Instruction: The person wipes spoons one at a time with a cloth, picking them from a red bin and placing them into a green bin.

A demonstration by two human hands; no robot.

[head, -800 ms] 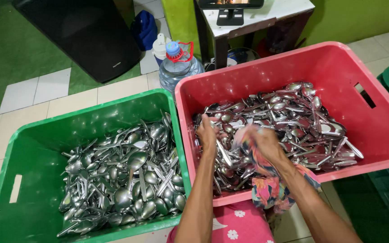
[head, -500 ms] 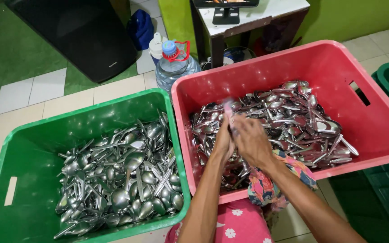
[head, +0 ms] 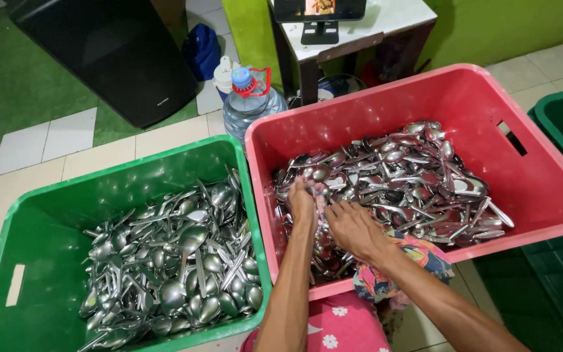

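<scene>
both hands have dropped from chest height back into the red crate (head: 490,85). left hand (head: 302,202) curls down into the spoon pile (head: 392,176), grip hidden. right hand (head: 353,228) lies spread, palm down, beside it, floral cloth (head: 392,267) draped under the wrist. spoons lie directly under and ahead, handles pointing every way

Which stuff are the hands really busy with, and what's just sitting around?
Busy with: left hand and right hand down in the spoon pile in the red crate; flowery cloth; green crate of spoons.

Just sitting around: water jug, black bin, small table, blue bag.
</scene>
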